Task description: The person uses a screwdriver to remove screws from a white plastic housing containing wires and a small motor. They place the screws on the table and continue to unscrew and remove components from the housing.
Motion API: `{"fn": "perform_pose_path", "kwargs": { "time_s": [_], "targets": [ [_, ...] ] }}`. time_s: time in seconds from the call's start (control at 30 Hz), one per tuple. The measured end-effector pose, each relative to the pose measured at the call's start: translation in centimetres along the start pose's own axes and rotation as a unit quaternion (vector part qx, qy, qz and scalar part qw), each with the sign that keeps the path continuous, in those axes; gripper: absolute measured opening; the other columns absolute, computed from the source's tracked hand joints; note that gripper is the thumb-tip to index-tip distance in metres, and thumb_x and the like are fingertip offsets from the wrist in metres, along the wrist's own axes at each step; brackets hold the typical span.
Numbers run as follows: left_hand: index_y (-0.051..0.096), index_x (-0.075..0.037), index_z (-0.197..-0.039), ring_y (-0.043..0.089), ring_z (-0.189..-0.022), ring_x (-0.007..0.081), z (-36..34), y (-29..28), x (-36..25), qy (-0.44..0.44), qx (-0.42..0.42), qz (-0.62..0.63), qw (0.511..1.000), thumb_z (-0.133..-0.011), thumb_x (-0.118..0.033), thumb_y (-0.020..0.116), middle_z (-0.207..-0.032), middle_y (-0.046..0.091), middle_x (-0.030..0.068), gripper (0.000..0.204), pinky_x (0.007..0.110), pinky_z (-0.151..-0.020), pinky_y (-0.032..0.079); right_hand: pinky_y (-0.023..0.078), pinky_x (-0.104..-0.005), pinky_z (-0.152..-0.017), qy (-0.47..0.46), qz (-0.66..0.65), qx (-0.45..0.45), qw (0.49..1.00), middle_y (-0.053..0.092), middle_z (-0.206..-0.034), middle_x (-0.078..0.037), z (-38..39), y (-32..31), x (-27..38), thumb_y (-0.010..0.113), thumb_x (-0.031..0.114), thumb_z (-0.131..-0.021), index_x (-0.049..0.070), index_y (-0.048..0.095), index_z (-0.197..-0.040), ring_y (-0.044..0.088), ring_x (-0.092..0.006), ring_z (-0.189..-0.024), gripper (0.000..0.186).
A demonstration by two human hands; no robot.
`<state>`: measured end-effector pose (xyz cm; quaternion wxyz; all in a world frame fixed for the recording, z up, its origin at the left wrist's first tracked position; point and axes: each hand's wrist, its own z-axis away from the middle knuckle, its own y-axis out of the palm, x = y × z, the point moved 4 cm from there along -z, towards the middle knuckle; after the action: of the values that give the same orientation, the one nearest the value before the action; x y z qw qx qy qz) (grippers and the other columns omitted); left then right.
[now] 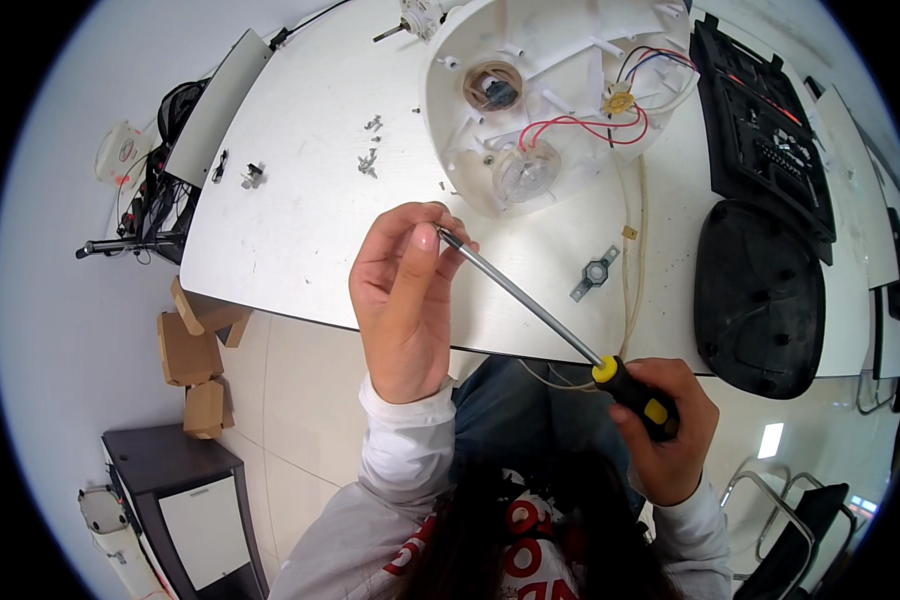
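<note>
My right hand [665, 425] is wrapped round the black and yellow handle of a screwdriver [525, 297]. Its long metal shaft slants up and left to my left hand [410, 285]. There the thumb and forefinger are pinched together at the driver's tip; whatever sits between them is too small to make out. Beyond both hands lies a white plastic housing [560, 60], its inside facing up, with red wires [580, 124] and a clear round part [527, 172] in it. A grey metal bracket [596, 273] rests on the table to the right of the screwdriver's shaft.
Several small screws [368, 162] are scattered left of the housing on the white table [300, 200]. A pale cord [638, 270] runs over the front edge. At the right lie a black cover [760, 300] and an open tool case [765, 130]. Cardboard boxes [190, 350] stand on the floor.
</note>
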<state>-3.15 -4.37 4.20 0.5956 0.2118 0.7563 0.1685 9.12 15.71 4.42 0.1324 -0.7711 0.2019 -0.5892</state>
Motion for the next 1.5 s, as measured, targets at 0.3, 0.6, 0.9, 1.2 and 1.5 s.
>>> {"fn": "perform_pose_path", "kwargs": {
  "time_s": [0.3, 0.6, 0.9, 1.2, 1.5],
  "targets": [
    [0.055, -0.003, -0.109, 0.05, -0.09, 0.0151, 0.0, 0.0, 0.1, -0.011, -0.004, 0.0, 1.0, -0.09, -0.016, 0.059, -0.095, 0.053, 0.0038, 0.023, 0.03, -0.08, 0.047, 0.051, -0.0306, -0.075, 0.004, -0.003, 0.0, 1.0, 0.063, -0.097, -0.016, 0.1, 0.0, 0.0, 0.074, 0.002, -0.074, 0.002, 0.057, -0.106, 0.065, -0.0284, -0.087, 0.036],
    [0.049, -0.002, -0.123, 0.053, -0.091, 0.0136, 0.1, 0.3, 0.0, -0.018, -0.019, -0.03, 0.999, -0.09, -0.018, 0.06, -0.1, 0.055, 0.004, 0.039, 0.029, -0.082, 0.046, 0.051, -0.0302, -0.075, 0.002, -0.002, -0.018, 1.0, 0.063, -0.097, -0.016, 0.3, -0.1, -0.2, 0.074, 0.002, -0.073, 0.001, 0.058, -0.106, 0.065, -0.0275, -0.086, 0.036],
    [0.049, -0.002, -0.121, 0.053, -0.091, 0.0121, 0.0, 0.0, 0.3, -0.003, -0.038, -0.08, 0.996, -0.088, -0.016, 0.061, -0.099, 0.056, 0.0035, 0.037, 0.028, -0.081, 0.043, 0.046, -0.0269, -0.073, 0.114, -0.014, -0.115, 0.987, 0.06, -0.097, -0.013, 1.5, -1.6, -1.1, 0.067, -0.005, -0.069, 0.002, 0.057, -0.105, 0.061, -0.0204, -0.08, 0.038],
    [0.038, 0.001, -0.129, 0.042, -0.118, 0.0197, -1.8, 0.4, 1.6, 0.086, -0.081, -0.241, 0.963, -0.082, -0.009, 0.066, -0.127, 0.042, 0.012, 0.056, 0.035, -0.096, 0.039, 0.047, -0.0284, -0.074, 0.077, 0.049, -0.1, 0.991, 0.062, -0.097, -0.014, 1.2, -1.9, -1.0, 0.067, -0.005, -0.067, 0.001, 0.058, -0.106, 0.061, -0.0223, -0.082, 0.041],
    [0.034, 0.002, -0.134, 0.048, -0.117, 0.0195, -3.2, 2.3, 2.8, 0.021, 0.005, -0.148, 0.989, -0.082, -0.005, 0.066, -0.125, 0.05, 0.012, 0.062, 0.031, -0.098, 0.037, 0.047, -0.0291, -0.074, 0.072, 0.036, -0.094, 0.992, 0.062, -0.098, -0.015, 0.3, -1.3, -0.8, 0.068, -0.004, -0.068, 0.001, 0.058, -0.106, 0.062, -0.0246, -0.083, 0.04]
  ]
}}
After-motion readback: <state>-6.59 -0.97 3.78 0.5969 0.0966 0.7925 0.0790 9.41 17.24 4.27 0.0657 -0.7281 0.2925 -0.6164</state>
